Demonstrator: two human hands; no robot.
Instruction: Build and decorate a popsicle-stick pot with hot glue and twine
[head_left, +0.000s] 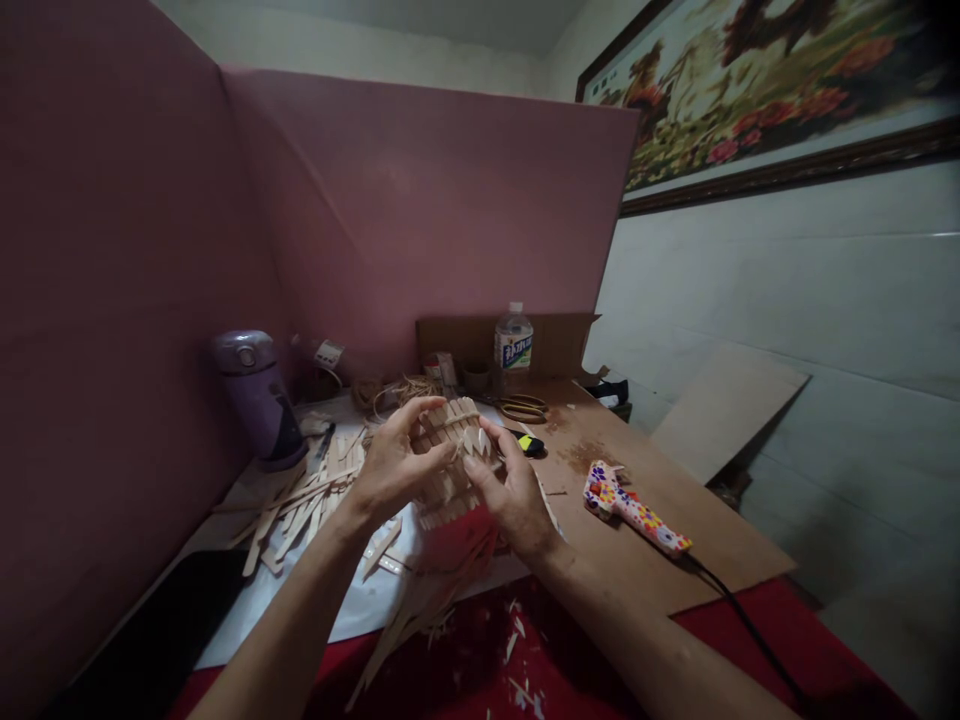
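A small panel of wooden craft sticks [444, 490], joined side by side with a cross strip, is held up above the table. My left hand [401, 455] grips its left side, with fingers at the top edge and the thumb across the front. On the right side, my right hand [514, 490] pinches it near several pale pointed pieces [475, 441] that lie on its face. Whether those pieces are attached cannot be made out. Loose craft sticks [300, 515] are piled on the white sheet left of my hands.
A purple flask [259, 400] stands at the left, a labelled bottle [514, 345] at the back. Scissors [523, 408], a black and yellow tool [531, 444] and a flowered glue gun [634, 508] with a black cord lie rightward. Scraps litter the red cloth [465, 650].
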